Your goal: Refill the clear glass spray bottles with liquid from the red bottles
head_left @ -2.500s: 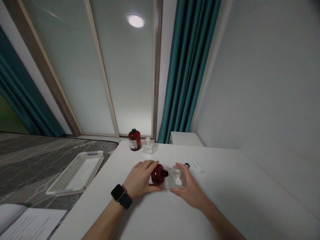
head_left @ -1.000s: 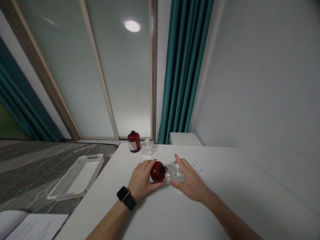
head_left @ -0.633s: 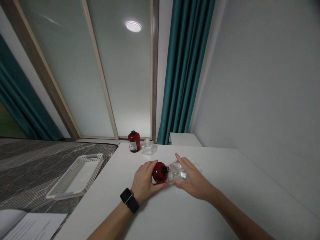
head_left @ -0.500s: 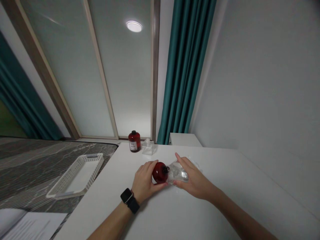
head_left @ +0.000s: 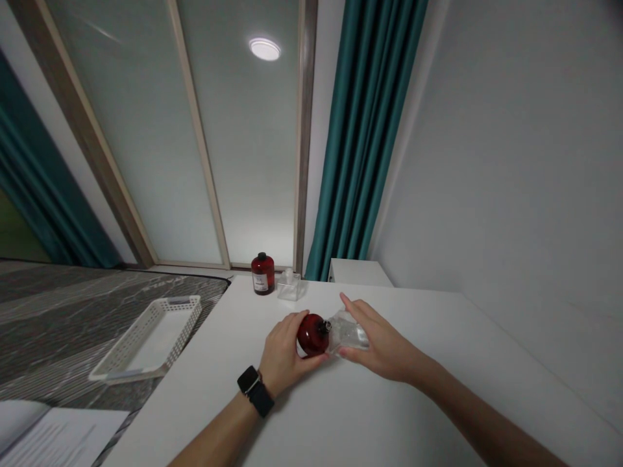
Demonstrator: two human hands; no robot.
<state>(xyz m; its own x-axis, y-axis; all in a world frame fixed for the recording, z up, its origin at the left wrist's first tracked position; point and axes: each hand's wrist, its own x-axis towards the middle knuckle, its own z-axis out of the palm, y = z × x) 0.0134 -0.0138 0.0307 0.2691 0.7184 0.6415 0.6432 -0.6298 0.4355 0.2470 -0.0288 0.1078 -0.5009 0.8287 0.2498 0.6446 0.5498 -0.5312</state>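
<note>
My left hand (head_left: 283, 353), with a black watch on its wrist, is wrapped round a dark red bottle (head_left: 311, 334) that has a black neck. The bottle is tilted, its neck pointing right. My right hand (head_left: 377, 340) grips a clear bottle (head_left: 348, 332) between thumb and fingers. The two bottles meet neck to neck or nearly so; I cannot tell whether they touch. Farther back on the white table (head_left: 311, 421) stand a second red bottle (head_left: 263, 274) with a white label and a square clear glass bottle (head_left: 289, 285).
A white perforated basket (head_left: 124, 375) lies to the left, beyond the table edge, on a grey patterned surface (head_left: 39, 324). An open book (head_left: 63, 434) is at the lower left. Behind the table are a white cabinet (head_left: 360, 271), a teal curtain (head_left: 365, 130) and frosted sliding doors (head_left: 248, 162).
Both hands keep their holds. The clear bottle has shifted slightly and now looks turned a little in my right hand. The view has moved slightly.
</note>
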